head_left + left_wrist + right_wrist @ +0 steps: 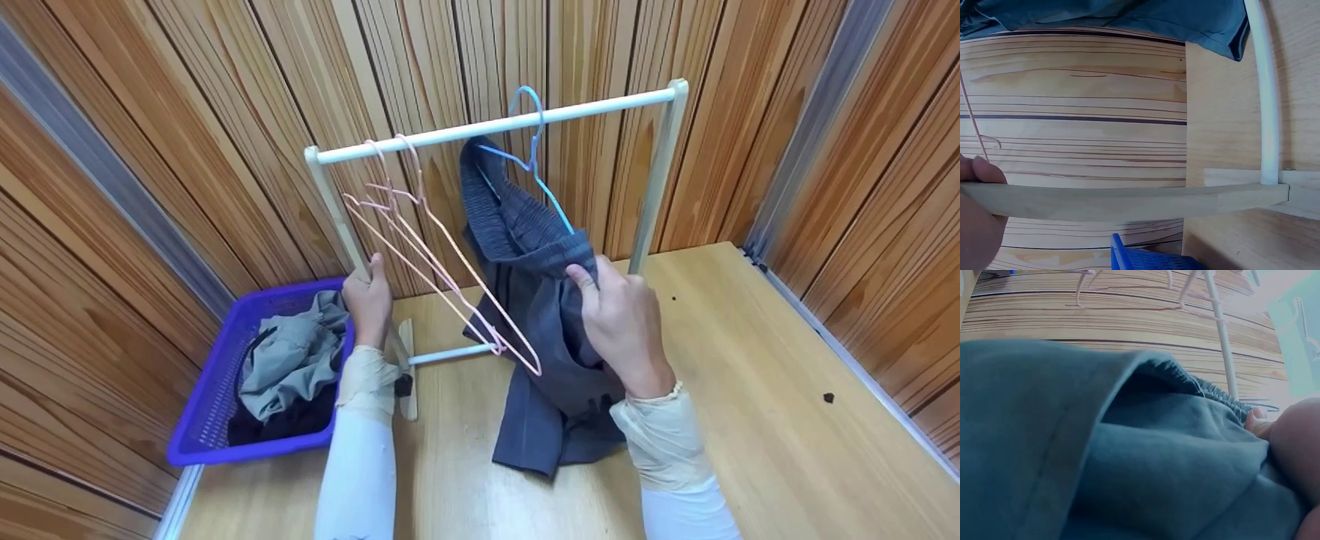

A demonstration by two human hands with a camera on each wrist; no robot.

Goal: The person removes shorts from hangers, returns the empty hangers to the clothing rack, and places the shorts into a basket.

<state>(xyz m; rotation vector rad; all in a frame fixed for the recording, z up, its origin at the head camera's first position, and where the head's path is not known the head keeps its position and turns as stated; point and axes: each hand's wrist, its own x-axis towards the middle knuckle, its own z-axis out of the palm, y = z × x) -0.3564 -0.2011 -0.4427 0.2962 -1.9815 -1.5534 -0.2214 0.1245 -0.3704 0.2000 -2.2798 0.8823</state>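
With my left hand point(369, 304) I grip the pale wooden upright point(334, 202) of the hanging rack, fingers curled around it and thumb pointing up along it. My right hand point(626, 322) is clamped on the dark grey fabric trousers point(547, 337), thumb pressed over the cloth just below the gathered, stretchy waistband; my other right fingers are partly out of sight, so I cannot tell how each one lies. The trousers hang down to the left of my right fingers, their legs falling below them.

Above and to the left of those fingers is a light blue wire hanger point(532, 146), hooked over the round white rail point(600, 109). Its arms slope down into the waistband opening, one ending close to my right thumb, the other at the far side of the band.

Between my two hands, slim pink wire hangers point(480, 283) dangle from the same rail. Just left of my left fingers sits a purple plastic basket point(251, 454) with a grey-green crumpled garment point(296, 367) and some black cloth point(277, 427) in it. Below both hands spreads the light wooden tabletop point(750, 375).
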